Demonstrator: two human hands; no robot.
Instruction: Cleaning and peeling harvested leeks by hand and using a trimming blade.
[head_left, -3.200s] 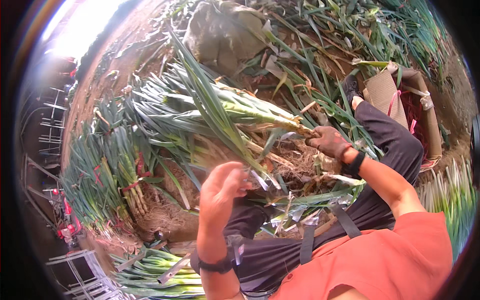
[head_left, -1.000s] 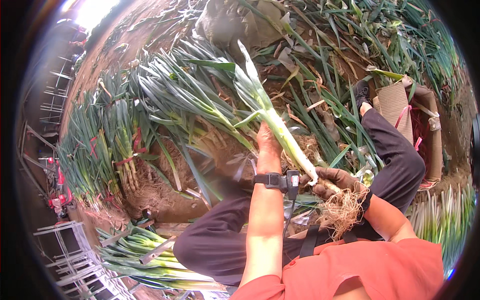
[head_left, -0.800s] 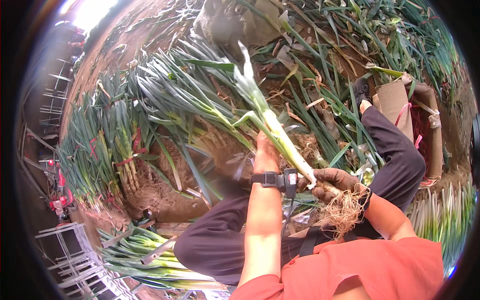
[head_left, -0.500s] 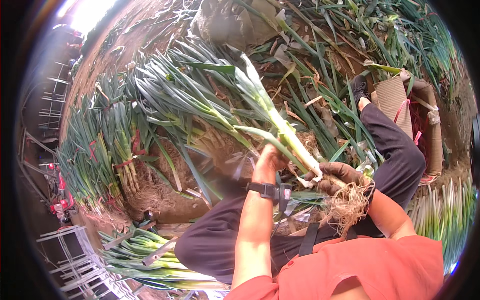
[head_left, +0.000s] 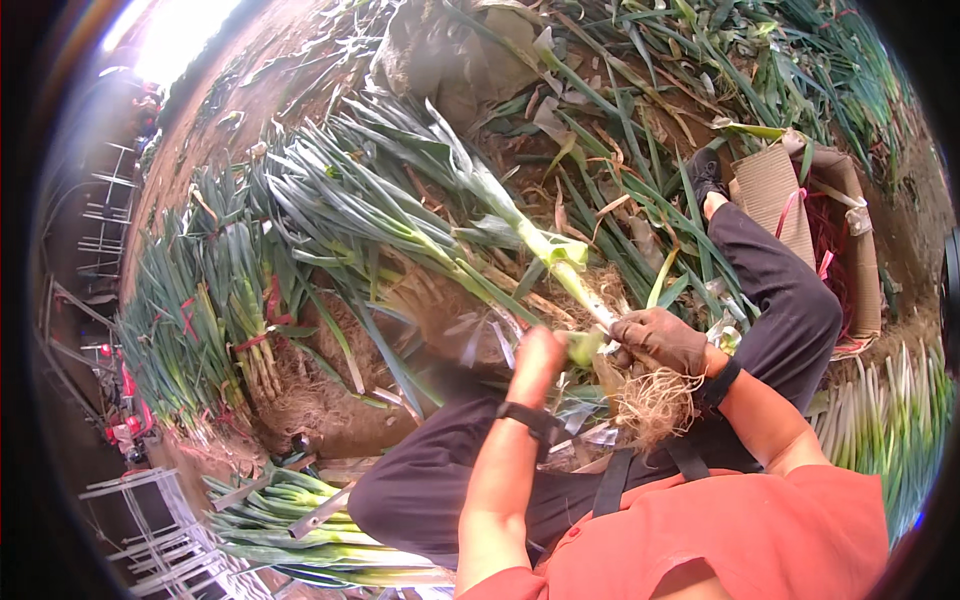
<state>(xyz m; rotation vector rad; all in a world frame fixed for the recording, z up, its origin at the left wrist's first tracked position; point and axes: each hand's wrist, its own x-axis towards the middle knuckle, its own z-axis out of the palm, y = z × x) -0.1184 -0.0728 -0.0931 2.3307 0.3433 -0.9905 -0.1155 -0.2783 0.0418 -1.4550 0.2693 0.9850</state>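
Note:
A long green onion (head_left: 540, 246) lies slantwise before me, its leaves toward the far left and its shaggy roots (head_left: 655, 408) toward my lap. My right hand (head_left: 665, 338), in a brown dirt-stained glove, is closed around its white base just above the roots. My left hand (head_left: 540, 354) is beside the stalk, blurred by motion and curled closed. A pale green leaf (head_left: 584, 348) shows at its fingers; the fingertips are hidden. More loose green onions (head_left: 370, 195) lie in a heap just beyond my left hand.
Tied bundles of green onions (head_left: 225, 270) stand at the left; others (head_left: 300, 535) lie by my left knee. A cardboard box (head_left: 858, 250) with red ties stands at the right, above more green onions (head_left: 890, 430). Leaf litter (head_left: 640, 210) and a cloth sack (head_left: 455, 55) lie beyond.
My left hand has moved down toward me, away from the stalk's middle, along with a leaf. My right hand has turned palm-down over the base, and the green onion has shifted slightly left.

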